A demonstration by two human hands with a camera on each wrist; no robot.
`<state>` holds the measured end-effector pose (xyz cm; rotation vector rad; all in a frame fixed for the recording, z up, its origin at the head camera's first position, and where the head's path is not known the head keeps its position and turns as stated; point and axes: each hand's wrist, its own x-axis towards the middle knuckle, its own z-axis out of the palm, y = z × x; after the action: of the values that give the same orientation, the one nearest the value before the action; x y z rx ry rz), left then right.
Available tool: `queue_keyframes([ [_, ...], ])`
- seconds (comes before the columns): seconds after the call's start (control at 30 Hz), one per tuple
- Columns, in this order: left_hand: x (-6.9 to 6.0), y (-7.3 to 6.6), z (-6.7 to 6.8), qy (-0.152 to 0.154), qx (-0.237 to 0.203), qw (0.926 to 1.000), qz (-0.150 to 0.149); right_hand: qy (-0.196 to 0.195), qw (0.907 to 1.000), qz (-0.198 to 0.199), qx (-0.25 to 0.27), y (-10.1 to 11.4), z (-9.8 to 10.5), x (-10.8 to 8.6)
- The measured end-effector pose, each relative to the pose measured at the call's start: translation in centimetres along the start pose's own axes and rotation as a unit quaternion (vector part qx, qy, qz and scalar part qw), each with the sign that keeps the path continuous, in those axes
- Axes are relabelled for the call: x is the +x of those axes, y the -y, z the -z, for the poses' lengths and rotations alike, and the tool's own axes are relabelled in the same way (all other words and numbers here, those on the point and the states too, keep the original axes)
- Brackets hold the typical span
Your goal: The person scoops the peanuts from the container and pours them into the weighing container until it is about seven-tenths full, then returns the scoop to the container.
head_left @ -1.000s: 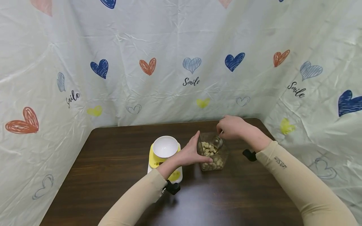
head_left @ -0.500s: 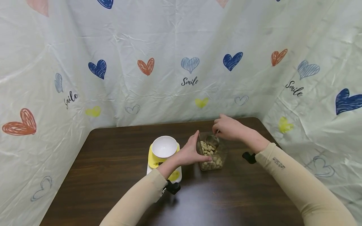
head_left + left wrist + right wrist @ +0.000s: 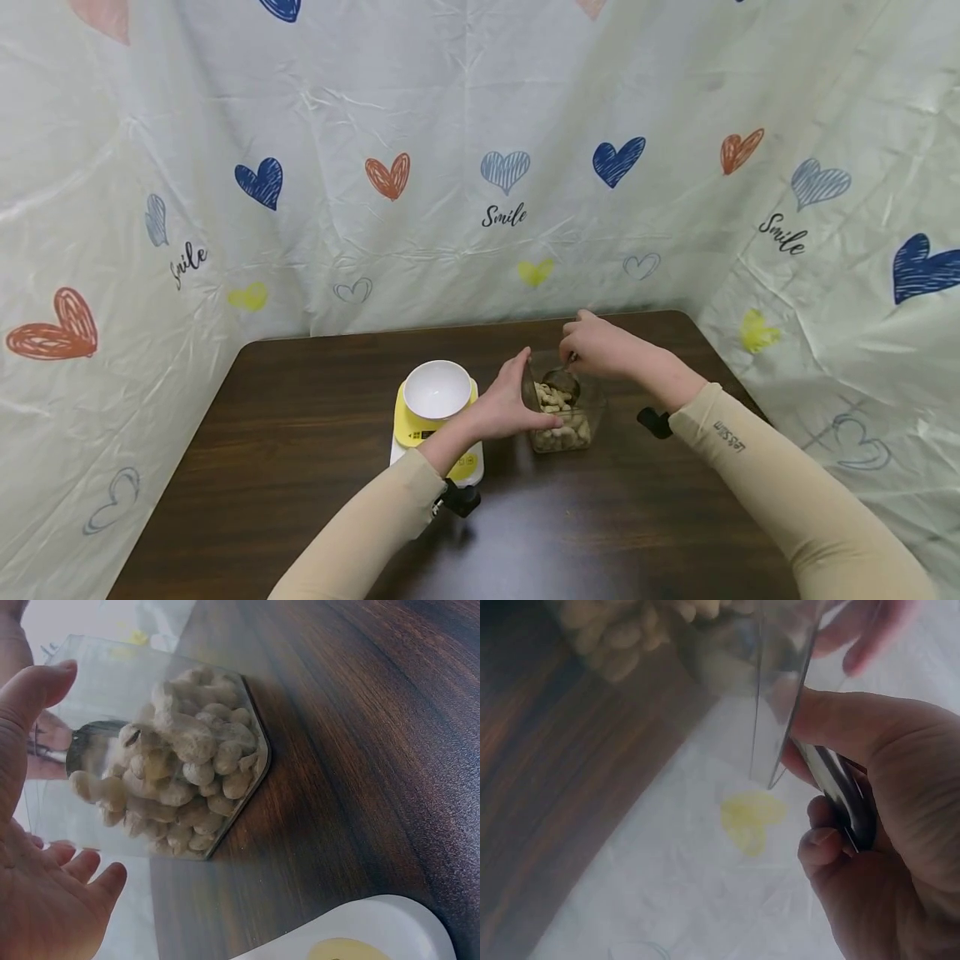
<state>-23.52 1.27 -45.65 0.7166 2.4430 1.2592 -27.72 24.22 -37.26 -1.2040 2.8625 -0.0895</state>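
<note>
In the head view a clear plastic container (image 3: pixel 598 408) stands on the table, partly filled with unshelled peanuts (image 3: pixel 195 750). My left hand (image 3: pixel 501 408) grips its left side, thumb and fingers spread round the walls. Over its back edge my right hand (image 3: pixel 603 346) holds a metal scoop (image 3: pixel 562 382) by the handle. The right wrist view shows the fingers curled round that metal handle (image 3: pixel 844 795). Through the clear wall in the left wrist view, the scoop's bowl (image 3: pixel 90 746) lies against the peanuts. How full the bowl is cannot be seen clearly.
Left of the container is a yellow and white kitchen scale (image 3: pixel 408 429) with a white bowl (image 3: pixel 438 390) on it. My left forearm crosses over part of the scale. A white curtain (image 3: pixel 435 267) printed with hearts hangs behind the dark wooden table (image 3: pixel 300 433).
My right hand has moved slightly left and then down, bringing the scoop lower among the peanuts. The scoop's bowl has turned. My left hand stays on the container.
</note>
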Motion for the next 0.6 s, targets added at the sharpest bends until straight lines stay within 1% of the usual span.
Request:
queue_keyframes([
  [0.1, -0.1, 0.1, 0.0, -0.001, -0.003, 1.0, -0.002, 0.003, 1.0, -0.008, 0.004, 0.4, -0.1, 0.1],
  [0.2, 0.0, 0.1, 0.1, -0.001, 0.0, 1.0, -0.003, 0.013, 0.9997, -0.012, 0.018, 0.1, 0.1, 0.1],
  [0.3, 0.1, 0.3, 0.0, 0.0, 0.007, 1.0, -0.002, 0.032, 0.9981, -0.016, 0.05, -0.6, 0.3, 0.0],
  [0.43, 0.1, 0.3, 0.0, 0.002, 0.006, 1.0, 0.001, 0.058, 0.9931, -0.034, 0.096, -1.6, 0.5, -0.2],
  [0.5, 0.1, 0.3, 0.1, 0.002, 0.005, 1.0, 0.0, 0.069, 0.9917, -0.034, 0.103, -1.7, 0.4, -0.1],
  [0.6, 0.1, 0.2, 0.1, -0.002, 0.007, 1.0, -0.003, 0.076, 0.9911, -0.022, 0.107, -1.6, 0.3, 0.0],
])
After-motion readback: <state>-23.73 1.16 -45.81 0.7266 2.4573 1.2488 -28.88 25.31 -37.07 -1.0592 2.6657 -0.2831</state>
